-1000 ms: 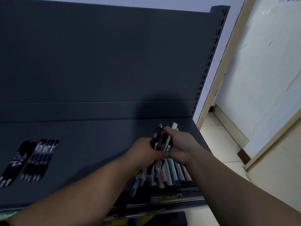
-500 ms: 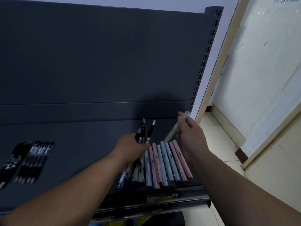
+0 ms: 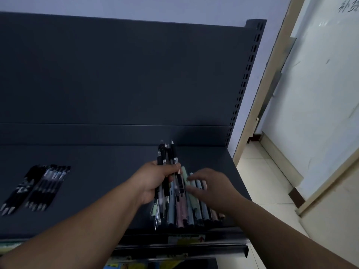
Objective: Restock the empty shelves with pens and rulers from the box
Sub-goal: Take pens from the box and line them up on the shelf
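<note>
Pens (image 3: 180, 208), slim, black and pastel

Right hand (image 3: 211, 188) blurred (soft edges), pastel pens (image 3: 180, 212) half hidden beneath, shelf label (image 3: 184, 240) unreadable

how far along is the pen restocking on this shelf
Done: dark pens lie in a row at the left of the shelf, pastel pens at its right. In hand: the left hand grips a bundle of black pens; the right hand touches the pastel pens with straight fingers. Left: placing that bundle; no rulers show.
</note>
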Motion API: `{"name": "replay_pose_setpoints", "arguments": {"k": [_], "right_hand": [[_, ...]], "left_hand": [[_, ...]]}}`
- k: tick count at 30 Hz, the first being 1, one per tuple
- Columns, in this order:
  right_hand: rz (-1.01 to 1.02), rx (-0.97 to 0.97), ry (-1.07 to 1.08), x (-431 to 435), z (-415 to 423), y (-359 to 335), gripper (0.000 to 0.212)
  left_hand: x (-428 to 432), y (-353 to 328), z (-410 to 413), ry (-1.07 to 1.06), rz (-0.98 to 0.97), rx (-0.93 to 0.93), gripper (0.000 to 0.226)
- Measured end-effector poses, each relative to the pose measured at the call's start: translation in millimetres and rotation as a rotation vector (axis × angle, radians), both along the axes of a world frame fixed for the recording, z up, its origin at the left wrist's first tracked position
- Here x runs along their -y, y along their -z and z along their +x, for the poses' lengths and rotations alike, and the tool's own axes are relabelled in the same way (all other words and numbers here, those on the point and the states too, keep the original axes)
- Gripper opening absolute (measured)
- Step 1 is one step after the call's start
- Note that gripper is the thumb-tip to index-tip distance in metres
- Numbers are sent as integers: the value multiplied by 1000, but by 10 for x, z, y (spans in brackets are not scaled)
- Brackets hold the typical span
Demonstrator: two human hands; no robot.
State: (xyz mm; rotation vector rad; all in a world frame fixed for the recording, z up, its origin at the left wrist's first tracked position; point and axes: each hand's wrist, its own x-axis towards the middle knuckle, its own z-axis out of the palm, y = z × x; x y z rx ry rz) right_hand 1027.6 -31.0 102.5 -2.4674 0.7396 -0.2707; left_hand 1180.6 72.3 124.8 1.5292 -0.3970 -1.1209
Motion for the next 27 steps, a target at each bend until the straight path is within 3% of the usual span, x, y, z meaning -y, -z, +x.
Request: {"name": "replay_pose_setpoints", "arguments": {"k": [3,5,7,10,13,16,19,27], "right_hand": [[345,252,122,-56,146,-161,15],[580,339,141,-69,258,-237,19],[742,330,124,-87,392,-259,23],[860,262,89,-203,614,-200,47],[1019,260,18,-406,801,-127,40],[1094,270,-30,-698,970,-93,36],[1143,274,-18,-1019,1149,-94,32],[1018,307,0,-1967,1808,-33,33]], "left_hand": [[-100,-67,-80,36,-11,12,23],[-187,-103,-110,71,-7,27,18],[-289,-113,-121,89,4,51,13],[-499,-102,-129,36,13,84,5],[-768,-88,-113,-80,-9,88,7],[-1092,-54,-27,-184,-15,56,17],[-1449,-26,94,-271,-25,-2,9],[-2523,61,756,-486,-54,2,11]]}}
